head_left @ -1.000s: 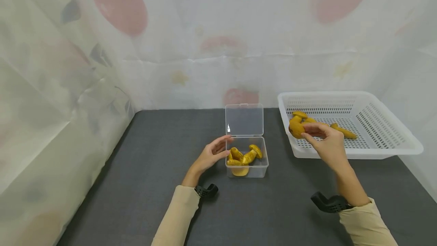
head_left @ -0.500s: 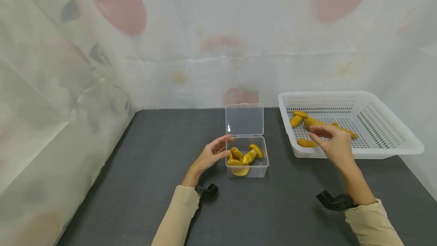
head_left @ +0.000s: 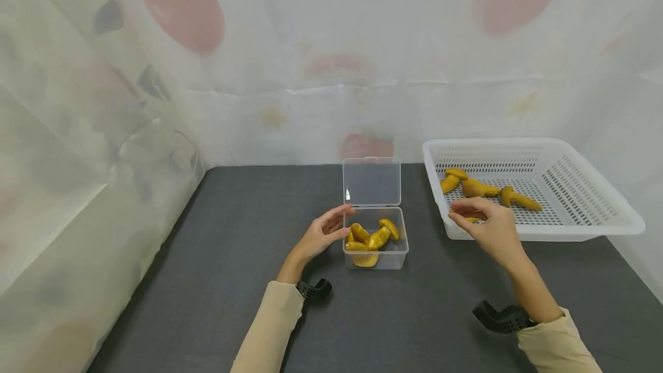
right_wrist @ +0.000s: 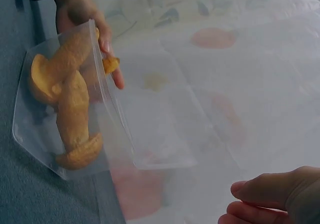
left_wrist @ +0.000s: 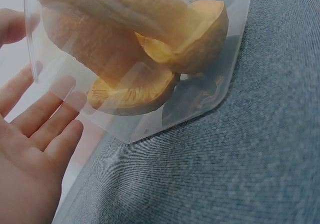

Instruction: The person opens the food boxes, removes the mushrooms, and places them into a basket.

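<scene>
A: What takes up the dark grey fabric worktop (head_left: 233, 281)?

B: At the far right edge, a white perforated plastic basket (head_left: 585, 212) holding golden-brown mushroom pieces (head_left: 479, 189). Mid-worktop stands a small clear plastic box (head_left: 375, 249), its hinged lid (head_left: 371, 181) upright at the far side, more mushroom pieces (head_left: 370, 238) inside. Bare worktop lies between box and basket, and wide to the left.

A: And the hands?

B: The left hand (head_left: 322, 235) rests against the box's left wall, fingers straight, its grip open. The right hand (head_left: 487, 224) is at the basket's near-left rim, fingers curled over one mushroom piece (head_left: 468, 219); whether its grip has closed on it, I cannot tell.
</scene>
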`<move>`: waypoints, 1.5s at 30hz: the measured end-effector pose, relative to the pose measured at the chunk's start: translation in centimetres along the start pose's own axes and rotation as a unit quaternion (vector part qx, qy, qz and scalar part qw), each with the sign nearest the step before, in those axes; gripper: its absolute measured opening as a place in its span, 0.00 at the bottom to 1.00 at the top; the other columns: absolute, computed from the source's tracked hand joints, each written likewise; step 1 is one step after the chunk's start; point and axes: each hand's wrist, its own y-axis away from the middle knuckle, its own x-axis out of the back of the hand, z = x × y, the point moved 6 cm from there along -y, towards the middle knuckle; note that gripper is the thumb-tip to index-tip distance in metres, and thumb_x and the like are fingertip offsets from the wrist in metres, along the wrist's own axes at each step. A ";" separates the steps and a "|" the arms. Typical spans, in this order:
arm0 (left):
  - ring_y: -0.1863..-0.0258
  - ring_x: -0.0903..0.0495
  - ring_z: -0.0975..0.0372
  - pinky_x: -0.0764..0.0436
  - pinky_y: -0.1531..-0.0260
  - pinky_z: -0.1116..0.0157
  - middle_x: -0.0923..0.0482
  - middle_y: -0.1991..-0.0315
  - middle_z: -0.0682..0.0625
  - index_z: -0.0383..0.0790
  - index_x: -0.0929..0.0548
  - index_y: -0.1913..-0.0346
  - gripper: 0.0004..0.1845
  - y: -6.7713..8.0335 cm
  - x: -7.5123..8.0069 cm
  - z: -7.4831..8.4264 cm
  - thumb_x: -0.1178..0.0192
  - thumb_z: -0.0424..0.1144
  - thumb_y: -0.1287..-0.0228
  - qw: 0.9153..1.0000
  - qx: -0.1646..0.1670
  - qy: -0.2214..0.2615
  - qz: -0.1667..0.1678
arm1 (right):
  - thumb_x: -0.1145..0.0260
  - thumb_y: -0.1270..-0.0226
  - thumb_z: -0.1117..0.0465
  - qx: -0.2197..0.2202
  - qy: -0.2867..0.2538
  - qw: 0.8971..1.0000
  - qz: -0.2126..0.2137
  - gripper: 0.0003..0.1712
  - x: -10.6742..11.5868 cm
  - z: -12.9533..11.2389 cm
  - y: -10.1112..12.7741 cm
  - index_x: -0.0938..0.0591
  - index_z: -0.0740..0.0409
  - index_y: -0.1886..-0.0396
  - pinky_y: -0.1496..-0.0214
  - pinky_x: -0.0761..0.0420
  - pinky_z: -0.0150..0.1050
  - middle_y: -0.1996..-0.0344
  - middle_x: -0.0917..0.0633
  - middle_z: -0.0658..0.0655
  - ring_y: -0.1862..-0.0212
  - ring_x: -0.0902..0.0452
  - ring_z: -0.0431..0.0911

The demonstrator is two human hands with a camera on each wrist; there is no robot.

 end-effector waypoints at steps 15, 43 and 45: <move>0.27 0.38 0.46 0.43 0.25 0.47 0.35 0.30 0.35 0.40 0.38 0.27 0.31 -0.1 -0.1 0.1 0.43 0.34 0.31 1.000 -0.003 -0.008 -0.001 | 0.27 0.54 0.77 0.029 -0.035 0.998 -0.048 0.13 -2.4 -2.5 0.6 0.14 0.66 0.65 0.59 0.24 0.11 0.70 0.11 0.62 0.64 0.26 0.15; 0.27 0.38 0.47 0.42 0.25 0.48 0.34 0.30 0.37 0.41 0.38 0.27 0.30 -0.1 0.1 -0.3 0.44 0.34 0.31 1.000 -0.005 -0.009 0.001 | 0.28 0.45 0.69 0.017 -0.072 0.981 -0.180 0.13 -9.3 -4.9 0.6 0.14 0.65 0.58 0.60 0.13 0.44 0.62 0.11 0.61 0.62 0.14 0.50; 0.27 0.38 0.47 0.42 0.25 0.48 0.34 0.30 0.37 0.41 0.37 0.27 0.30 -0.1 0.1 -0.3 0.44 0.35 0.30 1.000 -0.003 -0.010 0.000 | 0.28 0.45 0.69 0.019 -0.078 0.979 -0.186 0.13 -10.0 -5.1 0.5 0.14 0.65 0.58 0.59 0.12 0.43 0.62 0.11 0.61 0.62 0.13 0.51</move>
